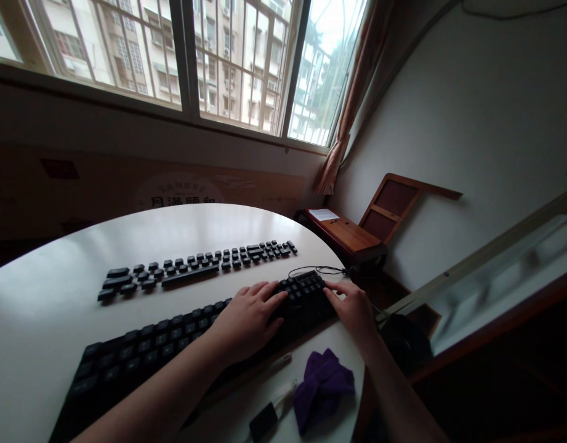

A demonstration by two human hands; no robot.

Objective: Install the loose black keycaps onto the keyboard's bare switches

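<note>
A black keyboard (149, 344) lies slantwise across the white round table, its number pad end towards the right. My left hand (249, 320) rests over the keyboard's right half, fingers stretched out and touching it beside the number pad. At the far right end, my right hand (352, 307) has its fingertips closed against the keyboard's edge by the number pad keys; whether a single key is between them is too small to tell. Behind the keyboard, loose black keycaps (149, 283) stand in rows, with a long space bar keycap (191, 276) among them.
A purple cloth (324, 387) lies crumpled near the table's front edge. Left of it are a brush-like tool with a black end (263, 422) and a thin stick (278, 364). A black cable (317, 268) runs off the table (246, 221) at right. A wooden chair (357, 237) stands beyond.
</note>
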